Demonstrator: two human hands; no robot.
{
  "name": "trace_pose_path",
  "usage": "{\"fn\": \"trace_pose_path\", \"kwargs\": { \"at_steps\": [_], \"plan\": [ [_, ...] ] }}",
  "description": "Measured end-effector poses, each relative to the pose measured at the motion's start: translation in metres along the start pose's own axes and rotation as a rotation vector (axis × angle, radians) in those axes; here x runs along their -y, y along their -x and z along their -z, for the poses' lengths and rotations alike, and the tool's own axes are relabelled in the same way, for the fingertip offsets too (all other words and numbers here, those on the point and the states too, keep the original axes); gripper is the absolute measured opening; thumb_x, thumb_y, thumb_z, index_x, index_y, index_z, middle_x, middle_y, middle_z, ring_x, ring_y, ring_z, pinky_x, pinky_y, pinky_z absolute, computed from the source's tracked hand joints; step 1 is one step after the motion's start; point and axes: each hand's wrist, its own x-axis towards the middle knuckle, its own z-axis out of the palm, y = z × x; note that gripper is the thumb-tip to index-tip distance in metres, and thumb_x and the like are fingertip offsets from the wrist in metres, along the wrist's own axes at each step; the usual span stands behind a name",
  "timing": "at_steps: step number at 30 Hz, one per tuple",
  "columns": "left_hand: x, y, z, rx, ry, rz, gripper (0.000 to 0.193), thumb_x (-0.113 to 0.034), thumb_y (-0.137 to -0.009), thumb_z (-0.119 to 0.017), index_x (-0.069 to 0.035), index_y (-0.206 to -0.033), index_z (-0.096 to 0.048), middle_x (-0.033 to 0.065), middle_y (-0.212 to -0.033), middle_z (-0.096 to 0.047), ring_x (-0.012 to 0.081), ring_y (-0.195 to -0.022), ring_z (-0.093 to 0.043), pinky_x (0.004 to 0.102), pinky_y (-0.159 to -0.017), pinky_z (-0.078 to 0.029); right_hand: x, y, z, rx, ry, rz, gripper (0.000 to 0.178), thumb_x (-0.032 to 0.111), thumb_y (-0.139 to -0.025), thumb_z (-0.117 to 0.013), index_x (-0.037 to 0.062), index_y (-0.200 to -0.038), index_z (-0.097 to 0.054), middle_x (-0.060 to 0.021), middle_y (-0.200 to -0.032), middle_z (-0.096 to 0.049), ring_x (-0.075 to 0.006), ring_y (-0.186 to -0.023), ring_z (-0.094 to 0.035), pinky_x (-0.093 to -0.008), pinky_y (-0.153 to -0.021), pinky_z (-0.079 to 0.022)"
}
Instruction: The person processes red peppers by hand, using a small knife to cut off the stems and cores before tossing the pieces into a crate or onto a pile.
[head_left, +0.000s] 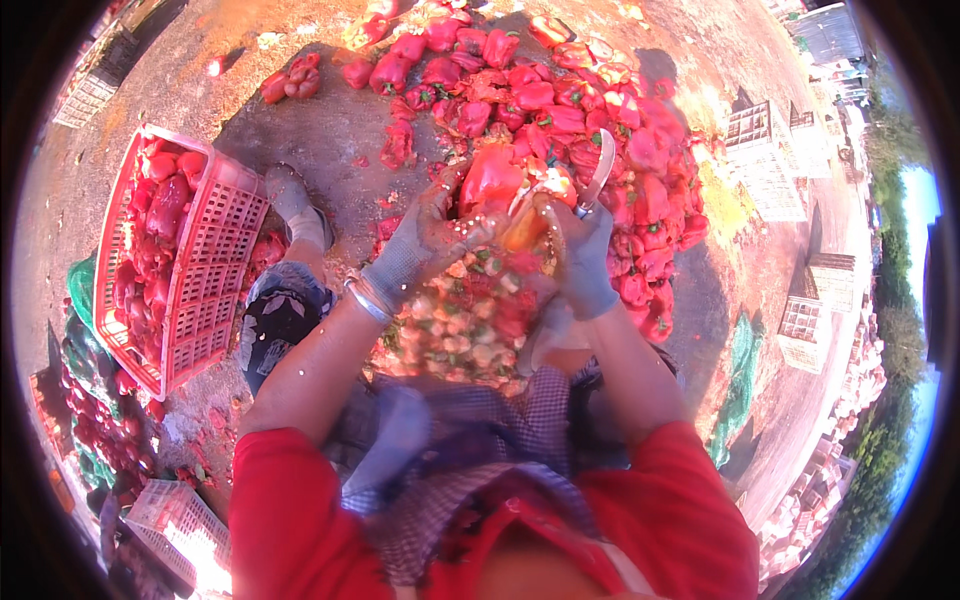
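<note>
My left hand [425, 240], in a grey glove, is closed round a large red bell pepper [492, 180] in front of me. The pepper's right side looks broken open, with pale flesh and seeds showing. My right hand [585, 260], gloved too, grips a knife [602, 170] whose curved blade points up and away from me. Its thumb and fingers also meet the pepper's opened side; which finger bears on what is partly hidden. Seeds cling to the left glove. Below both hands lies a heap of pepper cores and scraps [450, 325], somewhat blurred.
Beyond my hands spreads a big pile of red peppers [560, 110] on the ground. At the left a tilted red crate [215, 245] holds more peppers. White crates [765, 165] stand at the right, near green netting [740, 385]. My shoe [295, 200] rests by the red crate.
</note>
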Motion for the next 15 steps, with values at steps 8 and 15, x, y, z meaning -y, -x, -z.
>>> {"fn": "trace_pose_path", "kwargs": {
  "at_steps": [8, 15],
  "plan": [
    [0.018, 0.003, 0.004, -0.058, 0.182, 0.064, 0.047, 0.002, -0.089, -0.059, 0.002, -0.133, -0.041, 0.01, -0.125, -0.055, 0.0156, -0.114, -0.055, 0.0298, -0.099, -0.047, -0.013, -0.006, -0.004, -0.066, 0.026, -0.01, 0.032, 0.004, -0.077, -0.075, -0.006, -0.103, -0.059, -0.0075, -0.092, -0.065, -0.0116, -0.079, -0.062, -0.026, -0.069, -0.052],
    [0.037, 0.004, 0.011, -0.005, 0.179, 0.041, 0.044, -0.005, -0.093, -0.057, 0.002, -0.134, -0.042, 0.0097, -0.128, -0.055, 0.0166, -0.118, -0.054, 0.0309, -0.103, -0.042, -0.007, -0.006, 0.017, 0.129, 0.108, 0.14, 0.026, 0.012, -0.086, -0.067, -0.0048, -0.103, -0.059, -0.0069, -0.089, -0.064, -0.0106, -0.075, -0.062, -0.0253, -0.063, -0.052]
  ]
}}
